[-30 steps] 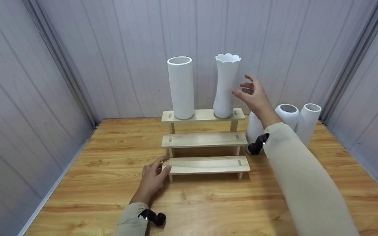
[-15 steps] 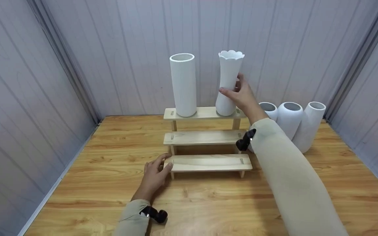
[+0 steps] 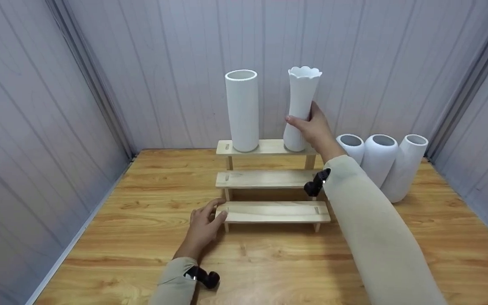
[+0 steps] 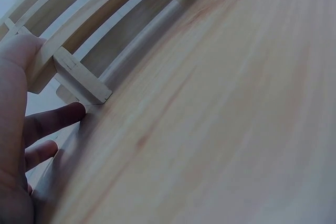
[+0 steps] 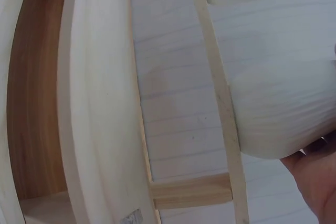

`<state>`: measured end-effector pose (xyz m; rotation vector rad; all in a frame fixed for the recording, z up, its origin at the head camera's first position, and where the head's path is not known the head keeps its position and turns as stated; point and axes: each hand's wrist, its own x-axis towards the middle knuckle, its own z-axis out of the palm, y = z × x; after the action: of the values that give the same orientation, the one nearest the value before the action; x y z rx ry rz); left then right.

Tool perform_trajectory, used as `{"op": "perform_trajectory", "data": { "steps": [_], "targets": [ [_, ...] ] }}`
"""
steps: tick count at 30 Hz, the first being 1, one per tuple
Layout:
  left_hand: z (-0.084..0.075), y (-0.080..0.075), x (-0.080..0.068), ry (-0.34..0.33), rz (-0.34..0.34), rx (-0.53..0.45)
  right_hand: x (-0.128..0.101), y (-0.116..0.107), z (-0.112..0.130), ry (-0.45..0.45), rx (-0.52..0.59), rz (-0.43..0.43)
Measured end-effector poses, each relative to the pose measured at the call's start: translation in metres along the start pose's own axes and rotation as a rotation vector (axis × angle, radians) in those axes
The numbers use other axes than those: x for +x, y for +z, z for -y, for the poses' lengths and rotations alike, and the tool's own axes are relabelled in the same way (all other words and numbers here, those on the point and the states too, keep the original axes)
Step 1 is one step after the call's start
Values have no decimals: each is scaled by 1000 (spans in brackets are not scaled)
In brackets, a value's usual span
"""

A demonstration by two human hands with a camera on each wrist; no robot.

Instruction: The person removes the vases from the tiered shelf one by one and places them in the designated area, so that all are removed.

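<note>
My right hand (image 3: 317, 129) grips the lower half of a white vase with a scalloped rim (image 3: 304, 91), thumb in front and fingers behind it. The vase stands upright on the top board of a three-step wooden display stand (image 3: 269, 210). In the right wrist view, the rounded base of the vase (image 5: 278, 108) sits at the board's edge, with part of my hand (image 5: 317, 174) beside it. My left hand (image 3: 203, 226) holds the left end of the lowest board between thumb and fingers. In the left wrist view, the thumb lies against the board and other fingertips (image 4: 71, 113) show near a leg.
A tall white cylindrical vase (image 3: 243, 112) stands on the top board, left of the scalloped one. Three more white vases (image 3: 405, 167) stand close together on the wooden table (image 3: 142, 245), right of the stand. Pale panelled walls (image 3: 184, 72) close off the back and sides.
My right hand has moved left from beside the scalloped vase and taken hold of it. My left hand stays on the stand's lowest board. The head view has shifted slightly.
</note>
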<state>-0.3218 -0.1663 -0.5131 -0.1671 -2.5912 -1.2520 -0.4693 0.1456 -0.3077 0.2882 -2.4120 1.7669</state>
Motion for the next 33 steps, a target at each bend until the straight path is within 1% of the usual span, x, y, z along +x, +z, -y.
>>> {"op": "perform_trajectory", "data": {
  "steps": [4,8,14,18,21,23,26,30,33],
  "targets": [
    [0,2,0,0,2,2,0,-3,0,36,7,10],
    [0,3,0,-8,9,0,0,-5,-1,54,-23,18],
    [0,4,1,-20,33,-11,-3,-8,-1,43,-68,11],
    [0,5,1,-19,23,-9,-6,-11,-3,17,-141,45],
    [-1,5,2,-15,14,-11,-8,-14,-4,-4,-160,86],
    [-1,4,2,-11,11,-13,-10,-17,-4,-2,-151,99],
    [0,4,3,-3,13,-13,-12,-21,-3,21,-87,106],
    [0,5,3,-27,7,-13,-17,-25,-1,56,-9,120],
    [0,5,3,-43,3,-13,-22,-25,0,69,9,132]
  ]
}}
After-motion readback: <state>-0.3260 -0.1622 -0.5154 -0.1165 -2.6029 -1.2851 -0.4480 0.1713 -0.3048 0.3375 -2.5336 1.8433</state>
